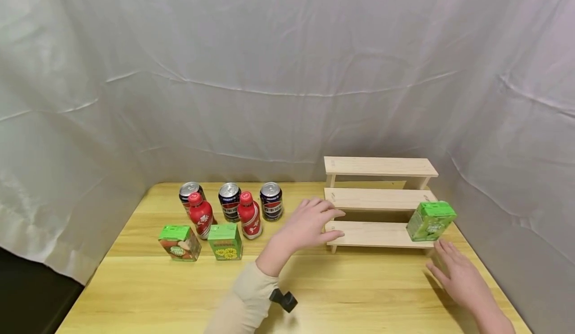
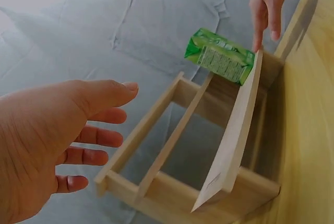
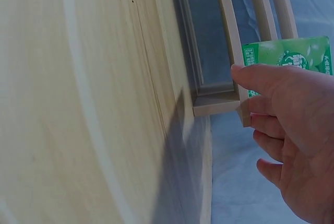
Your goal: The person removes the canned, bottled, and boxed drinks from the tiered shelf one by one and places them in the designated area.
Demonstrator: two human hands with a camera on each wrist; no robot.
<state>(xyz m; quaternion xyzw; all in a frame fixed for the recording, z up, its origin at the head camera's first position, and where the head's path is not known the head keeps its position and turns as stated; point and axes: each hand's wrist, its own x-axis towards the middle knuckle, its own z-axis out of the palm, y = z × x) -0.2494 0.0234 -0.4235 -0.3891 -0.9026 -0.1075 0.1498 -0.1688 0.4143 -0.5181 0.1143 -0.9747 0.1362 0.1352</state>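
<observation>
A three-step wooden shelf (image 1: 373,199) stands on the table. A green juice box (image 1: 431,221) sits upright at the right end of its lowest step, also visible in the left wrist view as a green carton (image 2: 222,56). My left hand (image 1: 307,224), with thumb and fingers spread, hovers by the shelf's left end and holds nothing. At the lowest step's front right corner is my right hand (image 1: 462,274), its fingertips right at the edge just below the juice box. The right wrist view shows that thumb (image 3: 261,78) overlapping the step's end, the fingers loosely bent.
To the left stand dark cans (image 1: 271,201), two red bottles (image 1: 249,215), a green-topped box with yellow flowers (image 1: 226,242) and a green-and-red juice box (image 1: 179,243). Grey cloth (image 1: 287,74) walls the table (image 1: 359,294) at the back and sides.
</observation>
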